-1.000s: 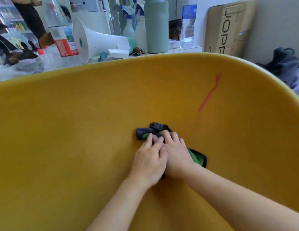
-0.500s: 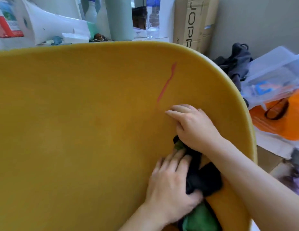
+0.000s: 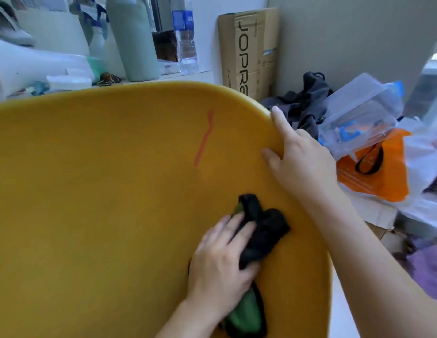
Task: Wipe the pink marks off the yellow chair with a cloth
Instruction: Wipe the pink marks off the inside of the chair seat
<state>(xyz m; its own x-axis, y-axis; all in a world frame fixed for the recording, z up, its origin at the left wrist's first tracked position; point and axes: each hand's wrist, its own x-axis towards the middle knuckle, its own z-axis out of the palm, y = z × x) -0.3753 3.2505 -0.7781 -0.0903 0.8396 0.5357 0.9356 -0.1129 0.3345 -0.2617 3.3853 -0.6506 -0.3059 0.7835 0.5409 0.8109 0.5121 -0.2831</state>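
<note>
The yellow chair fills most of the view, its curved shell facing me. One pink mark runs as a thin slanted streak on the upper right of the shell. A black and green cloth lies bunched on the shell below that mark. My left hand grips the cloth and holds it against the chair. My right hand grips the chair's right rim, thumb on the inner face and fingers over the edge, apart from the cloth.
Behind the chair a white ledge holds a grey-green bottle, a clear water bottle and spray bottles. A cardboard box leans on the wall. Dark clothing, clear plastic packs and an orange bag lie on the floor to the right.
My right hand left the cloth and moved up and right to grip the chair's rim. My left hand now holds the cloth alone. The view shifted so the mark sits further left.
</note>
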